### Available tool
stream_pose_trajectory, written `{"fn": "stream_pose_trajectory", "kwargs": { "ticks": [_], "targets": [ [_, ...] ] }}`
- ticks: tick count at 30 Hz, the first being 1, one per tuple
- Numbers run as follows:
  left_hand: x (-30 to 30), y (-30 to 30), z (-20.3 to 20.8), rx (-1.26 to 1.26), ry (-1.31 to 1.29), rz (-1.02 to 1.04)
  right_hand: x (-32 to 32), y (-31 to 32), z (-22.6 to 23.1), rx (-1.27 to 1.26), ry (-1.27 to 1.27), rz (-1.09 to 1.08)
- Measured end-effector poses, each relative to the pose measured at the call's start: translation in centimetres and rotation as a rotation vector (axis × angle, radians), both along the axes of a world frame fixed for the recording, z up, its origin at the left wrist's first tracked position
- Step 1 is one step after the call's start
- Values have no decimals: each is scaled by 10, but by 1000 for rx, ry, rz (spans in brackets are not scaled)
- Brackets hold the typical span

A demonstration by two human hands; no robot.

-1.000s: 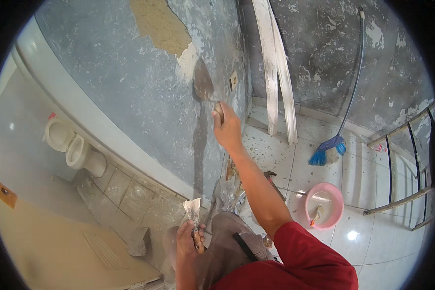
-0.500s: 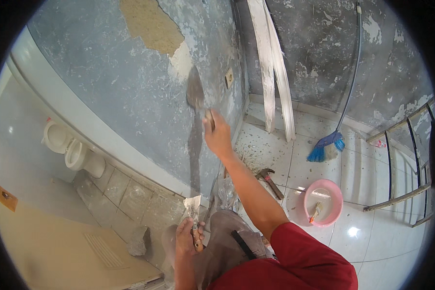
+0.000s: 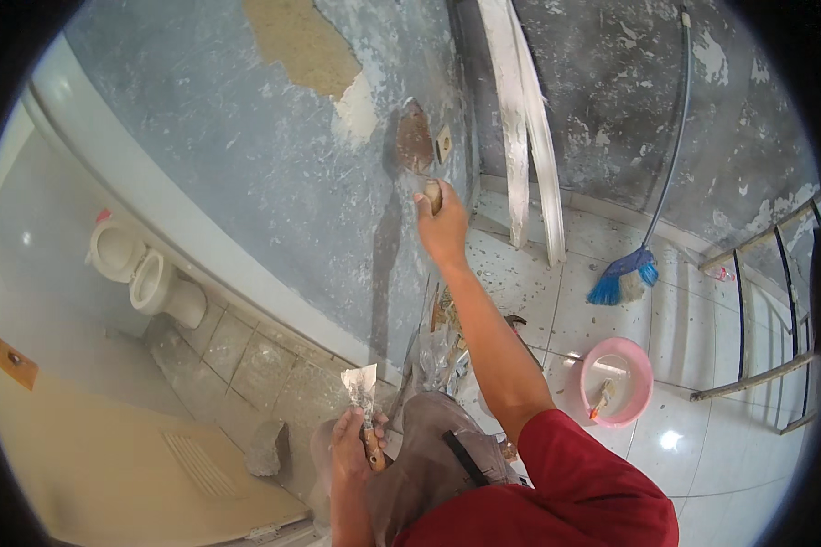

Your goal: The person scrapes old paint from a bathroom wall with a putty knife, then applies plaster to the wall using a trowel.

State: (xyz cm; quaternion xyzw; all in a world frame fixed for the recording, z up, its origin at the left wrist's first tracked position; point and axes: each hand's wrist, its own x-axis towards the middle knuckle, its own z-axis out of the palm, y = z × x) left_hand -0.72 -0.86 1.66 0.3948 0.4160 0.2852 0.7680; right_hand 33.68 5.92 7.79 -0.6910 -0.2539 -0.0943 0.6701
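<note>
My right hand (image 3: pixel 444 228) is closed round the handle of a pointed trowel (image 3: pixel 415 137), arm stretched out to the wall. The trowel's brown-stained blade is up by the grey, flaking wall (image 3: pixel 292 201), just left of a socket (image 3: pixel 443 144); whether it touches the surface I cannot tell. Low in front of my lap, my left hand (image 3: pixel 348 445) grips a putty knife (image 3: pixel 363 392) by its wooden handle, with the whitish, plaster-smeared blade pointing up. Above and left of the trowel, a bare tan patch (image 3: pixel 306 50) shows where the coating is gone.
A pink basin (image 3: pixel 646 383) with a brush inside stands on the tiled floor at right. Nearby are a blue broom (image 3: pixel 625 276), a ladder (image 3: pixel 748 387) and long white strips (image 3: pixel 511 118) leaning in the corner. Left are a toilet (image 3: pixel 164 290), a door (image 3: pixel 109 438) and a stone (image 3: pixel 266 448).
My right hand has swung the trowel rightward and slightly up along the wall, close to the socket. The left hand with the putty knife has stayed nearly still. My forearm now covers most of the hammer.
</note>
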Motion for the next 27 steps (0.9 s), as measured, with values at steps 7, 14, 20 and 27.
{"fn": "stream_pose_trajectory", "kwargs": {
  "ticks": [7,14,20,27],
  "targets": [
    [36,3,16,81,-24,148,-71,-50,-62,-23,3,148],
    [67,-1,-5,123,44,-187,-195,-144,-143,12,279,470],
    [81,-18,-16,175,107,-218,-206,-175,-131,-120,450,562],
    [86,-22,-19,190,82,-180,-210,-190,-124,-155,172,419]
  ]
}}
